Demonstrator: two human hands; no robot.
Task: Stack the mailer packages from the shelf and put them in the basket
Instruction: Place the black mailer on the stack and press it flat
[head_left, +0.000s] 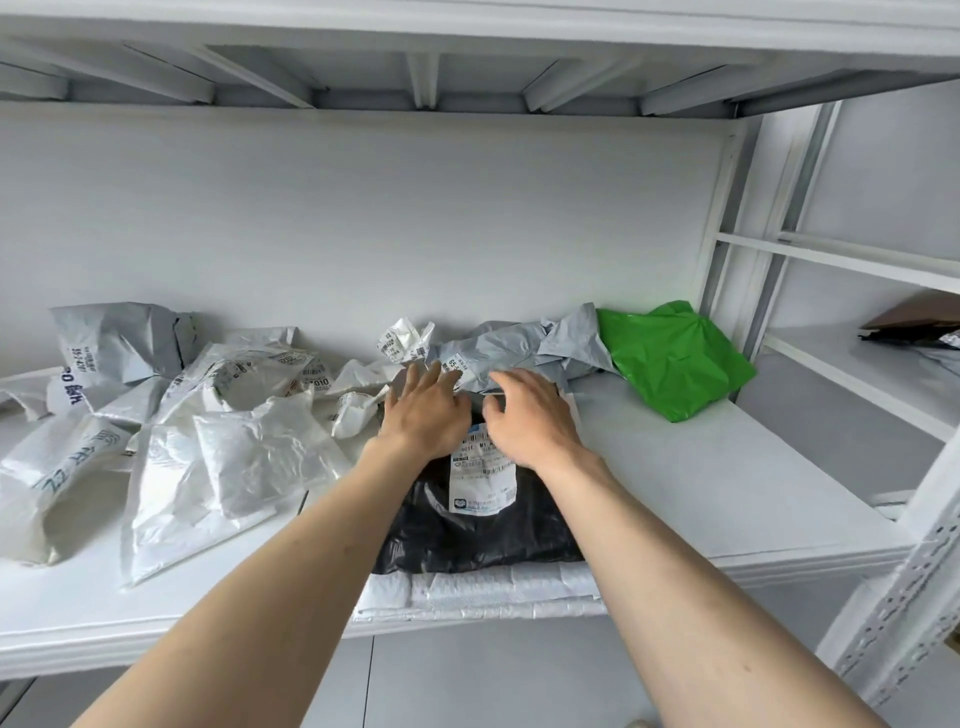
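Black mailer package (483, 525), white shipping label (480, 475) on top, lies at the front of the white shelf (727, 493) on a flat white padded mailer (483, 587) whose edge overhangs the shelf lip. Left hand (426, 415): fingers straight and spread, palm down on the black package's far end. Right hand (530, 415): fingers curled over the same far edge, next to a crumpled grey mailer (519, 348); whether it grips cannot be told. Green mailer (670, 358): rear right of shelf, touching the grey one. White mailers (208, 426): loose heap on the left half. Basket: not in view.
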